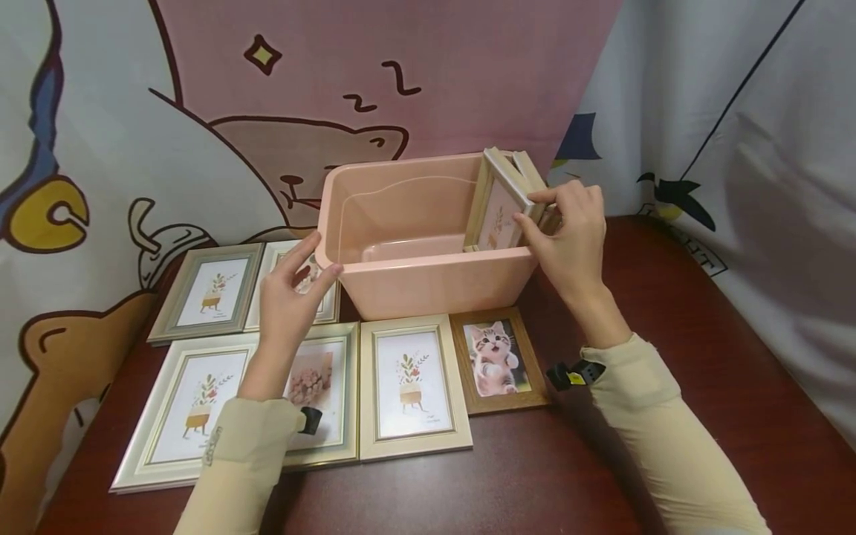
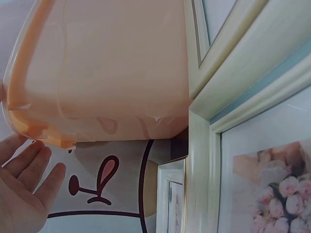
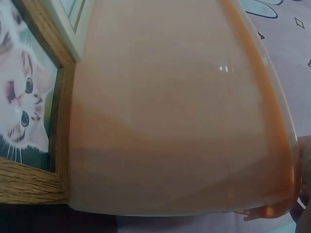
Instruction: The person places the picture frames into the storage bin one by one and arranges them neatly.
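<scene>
A pink plastic bin [image 1: 435,286] stands on the table with picture frames [image 1: 501,215] upright, leaning at its right end. The right hand [image 1: 571,238] pinches the edge of the nearest of these between thumb and fingers, over the bin's right rim. At the bin's left front corner, the left hand [image 1: 287,297] touches the rim with thumb and fingertips, its fingers fairly straight. In the left wrist view that hand [image 2: 29,184] lies beside the rim of the bin [image 2: 121,73]. Only part of the right hand [image 3: 303,170] shows at the bin's rim in the right wrist view.
Several frames lie flat before and left of the bin: a cream plant-print frame [image 1: 461,438], a brown kitten frame [image 1: 508,405], a flower frame [image 1: 351,401], a white frame [image 1: 147,446] and a grey-green frame [image 1: 174,297]. A printed curtain [image 1: 468,74] hangs behind the table [image 1: 508,490].
</scene>
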{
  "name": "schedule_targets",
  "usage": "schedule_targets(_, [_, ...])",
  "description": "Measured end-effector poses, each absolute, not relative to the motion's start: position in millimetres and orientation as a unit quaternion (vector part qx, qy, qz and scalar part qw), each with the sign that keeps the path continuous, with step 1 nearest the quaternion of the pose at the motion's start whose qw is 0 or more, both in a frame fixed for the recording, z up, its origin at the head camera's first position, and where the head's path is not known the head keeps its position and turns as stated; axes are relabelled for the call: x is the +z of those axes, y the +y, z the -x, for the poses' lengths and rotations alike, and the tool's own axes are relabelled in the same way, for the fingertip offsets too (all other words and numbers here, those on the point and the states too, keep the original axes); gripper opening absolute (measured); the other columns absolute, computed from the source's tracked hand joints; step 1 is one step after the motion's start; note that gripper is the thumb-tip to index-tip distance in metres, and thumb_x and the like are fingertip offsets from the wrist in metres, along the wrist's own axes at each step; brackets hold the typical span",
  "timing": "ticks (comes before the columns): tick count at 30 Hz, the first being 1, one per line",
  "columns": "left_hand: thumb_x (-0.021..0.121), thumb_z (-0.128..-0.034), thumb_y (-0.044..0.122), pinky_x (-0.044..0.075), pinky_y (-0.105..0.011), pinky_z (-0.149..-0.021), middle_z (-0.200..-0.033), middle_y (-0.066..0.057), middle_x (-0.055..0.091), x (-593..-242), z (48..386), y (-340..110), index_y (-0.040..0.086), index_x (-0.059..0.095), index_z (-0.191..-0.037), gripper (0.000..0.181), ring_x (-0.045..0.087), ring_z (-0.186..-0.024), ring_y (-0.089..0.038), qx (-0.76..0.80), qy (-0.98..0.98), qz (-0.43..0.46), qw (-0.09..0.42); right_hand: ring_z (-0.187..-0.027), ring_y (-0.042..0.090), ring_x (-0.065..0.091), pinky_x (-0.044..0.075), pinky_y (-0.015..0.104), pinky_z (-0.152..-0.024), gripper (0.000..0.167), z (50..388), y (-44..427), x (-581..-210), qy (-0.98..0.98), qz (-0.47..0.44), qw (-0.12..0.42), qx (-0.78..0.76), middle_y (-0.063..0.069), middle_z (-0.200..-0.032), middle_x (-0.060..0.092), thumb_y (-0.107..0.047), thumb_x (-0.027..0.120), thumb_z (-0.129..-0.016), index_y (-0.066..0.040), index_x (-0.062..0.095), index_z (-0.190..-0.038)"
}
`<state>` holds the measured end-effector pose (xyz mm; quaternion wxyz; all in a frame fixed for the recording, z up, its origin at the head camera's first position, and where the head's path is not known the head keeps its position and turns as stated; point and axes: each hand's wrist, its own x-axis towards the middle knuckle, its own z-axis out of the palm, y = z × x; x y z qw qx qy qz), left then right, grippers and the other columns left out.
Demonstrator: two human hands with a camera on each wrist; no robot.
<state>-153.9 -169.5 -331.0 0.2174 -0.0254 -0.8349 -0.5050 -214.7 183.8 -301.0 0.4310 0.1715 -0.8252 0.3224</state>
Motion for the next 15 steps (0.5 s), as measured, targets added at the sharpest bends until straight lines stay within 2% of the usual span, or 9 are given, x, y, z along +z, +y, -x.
schedule_targets(7, [0.074, -0.0907, 0.025, 0.047, -0.040, -0.114, -0.148, -0.001, 0.055, -330.0, 153.4, -170.1, 0.015, 0.057, -0.141, 0.054, 0.048, -0.140, -0.018, -0.504, -0.836, 0.022, 0.217, -0.088, 0.038, 0.043, 0.033, 0.044, -0.076, 0.030, 214.3, 181.7, -302.7, -0.834, -0.164, 0.424, 0.312, 0.022, -0.092, 0.060, -0.011, 0.083, -0.080, 0.001, 0.069, -0.103])
schedule_targets(15, [0.074, -0.0908, 0.024, 0.047, -0.040, -0.114, -0.148, 0.000, 0.055, -331.8, 155.2, -169.8, 0.016, 0.057, -0.141, 0.053, 0.048, -0.140, -0.018, -0.508, -0.833, 0.023, 0.216, -0.094, 0.037, 0.042, 0.036, 0.044, -0.077, 0.029, 209.7, 182.5, -300.7, -0.854, -0.143, 0.394, 0.307, 0.021, -0.099, 0.057, -0.011, 0.084, -0.079, 0.003, 0.069, -0.098])
